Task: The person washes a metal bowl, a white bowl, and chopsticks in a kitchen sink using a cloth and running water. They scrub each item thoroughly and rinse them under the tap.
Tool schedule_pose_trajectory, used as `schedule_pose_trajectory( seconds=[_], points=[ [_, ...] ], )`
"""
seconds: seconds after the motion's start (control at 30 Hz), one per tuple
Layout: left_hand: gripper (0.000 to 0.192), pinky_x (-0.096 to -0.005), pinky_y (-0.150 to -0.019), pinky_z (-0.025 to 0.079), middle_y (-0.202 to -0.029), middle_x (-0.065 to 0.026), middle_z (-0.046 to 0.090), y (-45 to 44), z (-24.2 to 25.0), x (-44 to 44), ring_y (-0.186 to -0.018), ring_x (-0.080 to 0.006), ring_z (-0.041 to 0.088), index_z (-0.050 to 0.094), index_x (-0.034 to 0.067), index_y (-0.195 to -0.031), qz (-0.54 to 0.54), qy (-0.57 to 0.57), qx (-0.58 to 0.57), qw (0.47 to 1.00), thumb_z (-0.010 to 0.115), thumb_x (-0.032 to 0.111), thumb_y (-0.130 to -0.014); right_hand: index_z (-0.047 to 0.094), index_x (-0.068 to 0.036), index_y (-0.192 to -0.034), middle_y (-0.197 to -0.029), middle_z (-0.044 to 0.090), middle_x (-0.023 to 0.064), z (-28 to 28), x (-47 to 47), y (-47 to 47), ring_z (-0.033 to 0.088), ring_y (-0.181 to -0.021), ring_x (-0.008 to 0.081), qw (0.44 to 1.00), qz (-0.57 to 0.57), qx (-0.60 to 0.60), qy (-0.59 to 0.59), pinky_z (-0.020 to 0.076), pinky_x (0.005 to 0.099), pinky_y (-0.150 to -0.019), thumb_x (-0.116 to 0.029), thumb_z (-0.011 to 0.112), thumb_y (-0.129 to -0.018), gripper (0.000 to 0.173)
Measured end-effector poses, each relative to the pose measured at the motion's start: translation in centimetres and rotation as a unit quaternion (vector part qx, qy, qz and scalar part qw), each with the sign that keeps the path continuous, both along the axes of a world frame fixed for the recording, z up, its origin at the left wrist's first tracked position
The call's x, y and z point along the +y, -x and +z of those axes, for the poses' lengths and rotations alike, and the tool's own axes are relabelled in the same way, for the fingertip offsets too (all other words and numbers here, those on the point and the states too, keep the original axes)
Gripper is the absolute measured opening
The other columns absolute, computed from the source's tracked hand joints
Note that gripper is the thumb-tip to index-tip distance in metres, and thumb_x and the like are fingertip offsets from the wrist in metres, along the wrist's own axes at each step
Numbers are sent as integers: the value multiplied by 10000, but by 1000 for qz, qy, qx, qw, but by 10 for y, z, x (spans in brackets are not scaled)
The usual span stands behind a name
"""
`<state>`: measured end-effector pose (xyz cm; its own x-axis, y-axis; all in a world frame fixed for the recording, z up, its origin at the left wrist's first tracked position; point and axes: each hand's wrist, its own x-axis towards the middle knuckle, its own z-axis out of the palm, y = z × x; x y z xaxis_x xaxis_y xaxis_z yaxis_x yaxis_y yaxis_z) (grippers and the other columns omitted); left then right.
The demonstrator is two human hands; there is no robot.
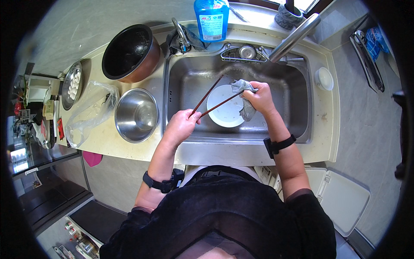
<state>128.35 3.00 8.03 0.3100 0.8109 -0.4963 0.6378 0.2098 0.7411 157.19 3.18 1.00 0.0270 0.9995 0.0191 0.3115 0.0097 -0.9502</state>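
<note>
Over the left side of the steel sink [278, 129], my left hand [181, 127] grips two dark red-brown chopsticks [220, 104] near one end. They spread apart in a V from my fingers. One chopstick points up and away, and the other reaches across to my right hand [261, 98]. My right hand pinches a grey dishcloth [248, 108], whose folds wrap the far end of that second chopstick. Below both hands a white plate [223, 118] lies on the sink floor, partly covered from view by the chopsticks and the cloth.
Left of the sink stand a steel bowl [137, 115], a black-lined cooking pot [132, 53] and a clear plastic bag [93, 113]. A blue soap bottle [212, 28] stands behind the basin. The faucet [294, 38] overhangs its back right; a small white bowl [323, 78] sits right.
</note>
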Motion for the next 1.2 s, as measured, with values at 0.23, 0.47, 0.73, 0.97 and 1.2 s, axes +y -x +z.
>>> schedule_pose_trajectory(
  seconds=[0.23, 0.47, 0.73, 0.97, 1.2],
  points=[
    [299, -312, -554, 403, -628, -64, 557, 3, -4, 0, -584, -161, 513, 626, 45, -768, -4, -59, 42, 997, 537, 282, -928, 620, 37, -950, -774, 659, 110, 12, -5, 10, 615, -571, 141, 917, -34, 366, 154, 558, 315, -550, -73, 559, -831, 173],
    [280, -442, -558, 443, -660, -117, 632, -10, 5, -7, -647, -355, 611, 625, 125, -779, -17, -199, 129, 971, 519, 342, -922, 585, 15, -892, -726, 623, 103, 12, -6, 21, 588, -552, 142, 876, -98, 450, 146, 562, 322, -560, -109, 536, -872, 136],
    [267, -396, -555, 442, -677, -142, 618, -18, 8, -10, -640, -333, 607, 631, 114, -795, -23, -200, 146, 969, 526, 323, -924, 572, 15, -889, -722, 608, 107, 14, -4, 24, 574, -551, 142, 870, -153, 445, 149, 550, 317, -549, -112, 506, -885, 143],
    [302, -267, -466, 358, -593, 18, 497, -4, -16, 0, -498, -100, 442, 597, 90, -766, 7, -34, -53, 998, 515, 313, -952, 579, 25, -916, -741, 613, 106, 17, -7, 19, 582, -565, 136, 854, -98, 490, 143, 555, 312, -555, -121, 527, -891, 157],
    [269, -189, -411, 303, -582, 74, 435, -3, -6, 0, -476, -33, 368, 569, 123, -800, 55, 210, -143, 966, 509, 325, -967, 583, 36, -934, -746, 616, 99, 15, -6, 16, 584, -555, 136, 883, -79, 451, 109, 574, 327, -553, -105, 533, -881, 158]
  ],
)
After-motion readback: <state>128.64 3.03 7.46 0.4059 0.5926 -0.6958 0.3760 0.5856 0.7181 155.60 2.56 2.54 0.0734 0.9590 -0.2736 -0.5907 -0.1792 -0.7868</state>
